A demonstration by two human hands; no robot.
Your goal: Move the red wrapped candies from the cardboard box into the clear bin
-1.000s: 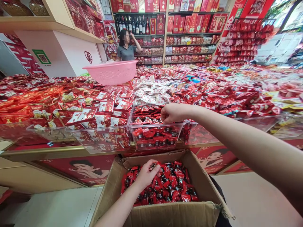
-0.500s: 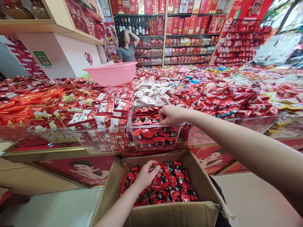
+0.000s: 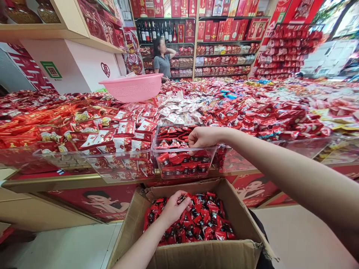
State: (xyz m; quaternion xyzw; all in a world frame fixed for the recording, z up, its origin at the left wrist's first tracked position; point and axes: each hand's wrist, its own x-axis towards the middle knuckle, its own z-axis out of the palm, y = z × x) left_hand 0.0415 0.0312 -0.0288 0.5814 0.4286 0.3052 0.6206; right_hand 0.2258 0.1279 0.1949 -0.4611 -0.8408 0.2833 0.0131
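- From where I stand, the person's left hand [image 3: 176, 206] lies at the middle of the heap of red-and-black wrapped candies [image 3: 204, 226], its back turned up.
- Those candies fill much of an open cardboard box [image 3: 207, 254], directly in front of the person.
- The left fingers are half curled with the thumb a little apart from them, touching wrappers; I can't tell whether a candy is pinched between.
- At twelve o'clock from the box, on the counter edge, sits a transparent plastic bin [image 3: 183, 150] with more small red wrapped candies [image 3: 172, 143] inside.
- The right hand [image 3: 204, 136] reaches over the bin's two o'clock side, curled almost into a fist, fingertips pointing down inside the rim; whatever it might hold is hidden from me.
- White packets [image 3: 179, 108] are piled just beyond the bin at twelve o'clock.
- Red-and-white packets [image 3: 126, 127] crowd the bin's ten o'clock side.
- At eleven o'clock, farther back, a pink plastic basket [image 3: 131, 89] rests on the display.
- Behind it, a person in a grey shirt [image 3: 162, 65] has one arm raised toward the head.
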